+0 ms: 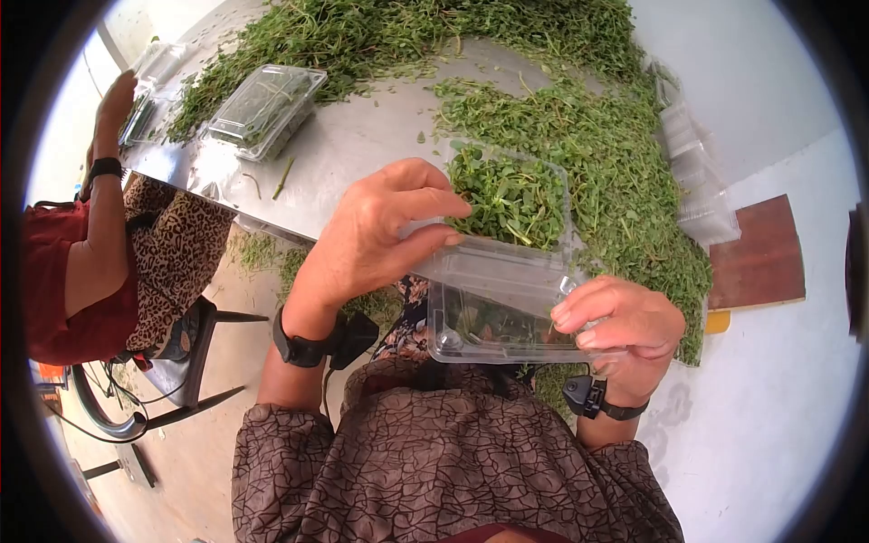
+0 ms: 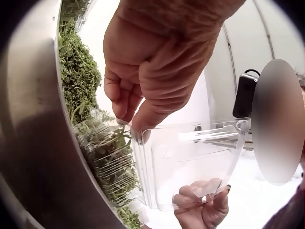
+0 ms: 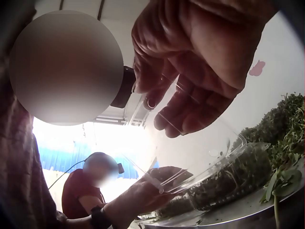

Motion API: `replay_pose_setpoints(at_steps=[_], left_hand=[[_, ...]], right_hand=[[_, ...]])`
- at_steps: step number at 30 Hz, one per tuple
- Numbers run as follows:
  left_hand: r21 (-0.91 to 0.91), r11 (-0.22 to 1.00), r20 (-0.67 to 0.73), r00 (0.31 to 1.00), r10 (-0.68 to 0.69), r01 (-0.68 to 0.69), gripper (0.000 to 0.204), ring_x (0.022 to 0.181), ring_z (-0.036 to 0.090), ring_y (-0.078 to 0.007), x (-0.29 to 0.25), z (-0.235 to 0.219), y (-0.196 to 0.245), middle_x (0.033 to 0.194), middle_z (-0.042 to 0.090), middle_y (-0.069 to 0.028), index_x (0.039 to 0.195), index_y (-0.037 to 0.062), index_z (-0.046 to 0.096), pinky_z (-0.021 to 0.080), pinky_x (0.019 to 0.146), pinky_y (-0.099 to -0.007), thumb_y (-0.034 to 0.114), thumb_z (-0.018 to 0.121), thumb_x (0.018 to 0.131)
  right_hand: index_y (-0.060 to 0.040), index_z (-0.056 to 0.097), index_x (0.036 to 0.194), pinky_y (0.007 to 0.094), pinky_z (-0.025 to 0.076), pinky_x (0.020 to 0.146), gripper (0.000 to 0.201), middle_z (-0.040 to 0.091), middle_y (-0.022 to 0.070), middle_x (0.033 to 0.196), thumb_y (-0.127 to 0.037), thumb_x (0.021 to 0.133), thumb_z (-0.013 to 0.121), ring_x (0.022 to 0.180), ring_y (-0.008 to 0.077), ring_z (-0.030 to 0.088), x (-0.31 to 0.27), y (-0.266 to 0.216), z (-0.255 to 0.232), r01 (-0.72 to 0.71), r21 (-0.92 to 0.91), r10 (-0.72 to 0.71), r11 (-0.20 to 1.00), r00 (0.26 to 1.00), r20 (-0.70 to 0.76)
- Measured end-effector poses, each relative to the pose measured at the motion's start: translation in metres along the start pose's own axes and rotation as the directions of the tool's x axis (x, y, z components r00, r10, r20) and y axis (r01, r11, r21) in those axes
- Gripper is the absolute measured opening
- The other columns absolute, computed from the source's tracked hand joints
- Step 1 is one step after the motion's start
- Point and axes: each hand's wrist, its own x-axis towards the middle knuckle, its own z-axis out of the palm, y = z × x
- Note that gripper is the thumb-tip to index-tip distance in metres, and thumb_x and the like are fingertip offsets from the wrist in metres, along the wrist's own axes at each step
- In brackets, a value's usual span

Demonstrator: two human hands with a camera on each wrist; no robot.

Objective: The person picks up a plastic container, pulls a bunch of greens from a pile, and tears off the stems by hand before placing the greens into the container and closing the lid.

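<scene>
A clear plastic box stands open, its base filled with green leafy stems [image 1: 507, 195] on the metal table's edge. Its clear lid [image 1: 507, 317] tilts toward the body. My left hand [image 1: 385, 222] pinches the box's left side near the hinge between thumb and fingers. At the lid's right side, my right hand [image 1: 625, 321] grips the edge with thumb and fingers. The left wrist view shows the clear lid [image 2: 190, 162] between my left hand [image 2: 152, 67] above and my right hand [image 2: 202, 202] below. My right hand [image 3: 195, 71] is close in the right wrist view.
Heaps of green stems [image 1: 615, 172] cover much of the metal table [image 1: 362, 136]. A closed, filled box [image 1: 267, 109] lies at the back left. Stacked clear containers [image 1: 697, 172] stand at the right edge, near a reddish-brown board [image 1: 759, 253]. Another person [image 1: 81, 262] is at the left beside a chair [image 1: 195, 362].
</scene>
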Motion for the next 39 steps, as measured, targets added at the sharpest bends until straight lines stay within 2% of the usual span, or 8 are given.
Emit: replay_pose_setpoints(at_steps=[7,9,19,22,24,32,37,39], left_hand=[[0.117,0.987,0.06,0.993,0.105,-0.112,0.016,0.075,0.063,-0.0228,0.02,0.0,0.004,0.079,0.065,-0.0071,0.082,0.005,0.07,0.05,0.067,-0.0327,0.0,0.073,0.066],[0.289,0.925,0.145,0.966,0.214,-0.248,0.009,0.069,0.061,-0.025,0.029,0.001,0.009,0.073,0.065,-0.0062,0.075,0.0039,0.067,0.048,0.069,-0.0336,0.002,0.071,0.067],[0.301,0.925,0.342,0.932,0.12,-0.23,0.004,0.067,0.061,-0.029,0.039,0.007,0.004,0.065,0.064,-0.01,0.076,0.001,0.066,0.047,0.076,-0.0412,0.004,0.066,0.072],[0.19,0.96,0.32,0.938,0.136,-0.204,0.007,0.073,0.064,-0.0287,0.036,-0.005,0.01,0.071,0.067,-0.0117,0.081,-0.0007,0.067,0.049,0.077,-0.0414,0.002,0.064,0.076],[-0.019,0.981,0.23,0.954,0.192,-0.193,0.011,0.078,0.066,-0.0269,0.034,-0.012,0.013,0.077,0.069,-0.0129,0.089,-0.0016,0.067,0.051,0.076,-0.0379,0.001,0.061,0.08],[-0.077,0.997,-0.036,0.999,-0.019,0.016,0.017,0.084,0.064,-0.0182,0.022,-0.029,-0.001,0.088,0.068,-0.0103,0.098,0.0001,0.067,0.049,0.077,-0.0297,-0.001,0.054,0.086],[-0.04,0.995,0.011,0.995,-0.096,0.096,0.017,0.088,0.062,-0.0171,0.014,-0.022,-0.005,0.093,0.066,-0.0097,0.099,-0.001,0.066,0.048,0.08,-0.0295,-0.001,0.054,0.087],[-0.095,0.993,-0.072,0.995,-0.076,0.069,0.014,0.082,0.066,-0.0224,0.01,-0.018,-0.01,0.089,0.068,-0.0126,0.094,-0.0017,0.067,0.05,0.075,-0.0307,0.004,0.059,0.084]], right_hand=[[0.0019,0.068,0.081,0.0374,0.052,0.069,0.025,0.068,0.0183,0.082,-0.022,0.076,0.075,0.077,0.0314,0.067,0.0,0.003,-0.001,0.001,-0.016,-0.001,1.0,0.999,0.051],[0.0021,0.068,0.081,0.0373,0.052,0.069,0.025,0.068,0.0182,0.083,-0.022,0.076,0.075,0.077,0.0315,0.067,0.0,0.004,-0.002,0.003,-0.008,-0.003,1.0,0.998,0.06],[0.0023,0.068,0.082,0.0368,0.052,0.069,0.024,0.068,0.0178,0.083,-0.02,0.078,0.074,0.078,0.0314,0.067,-0.001,0.003,-0.003,0.003,0.02,-0.005,1.0,0.998,0.068],[0.0018,0.069,0.082,0.0368,0.052,0.069,0.024,0.068,0.0175,0.083,-0.021,0.077,0.075,0.078,0.0312,0.067,-0.003,0.003,-0.003,0.005,0.023,-0.006,1.0,0.999,0.053],[0.0016,0.069,0.082,0.0367,0.052,0.069,0.024,0.068,0.0174,0.083,-0.021,0.077,0.075,0.078,0.0311,0.067,-0.003,0.003,-0.003,0.006,0.022,-0.007,1.0,0.998,0.055],[0.0013,0.069,0.082,0.0362,0.052,0.069,0.026,0.068,0.0168,0.083,-0.024,0.078,0.075,0.078,0.0307,0.067,-0.004,0.003,-0.002,0.004,0.013,-0.004,1.0,0.999,0.04],[0.0012,0.069,0.083,0.0363,0.052,0.07,0.027,0.068,0.0168,0.084,-0.025,0.079,0.074,0.079,0.0307,0.067,-0.003,0.002,-0.005,-0.007,0.004,0.007,1.0,0.998,0.058],[0.0013,0.068,0.084,0.0364,0.052,0.07,0.027,0.068,0.017,0.084,-0.025,0.08,0.073,0.079,0.0308,0.067,-0.004,0.001,-0.004,-0.014,0.008,0.013,1.0,0.998,0.054]])
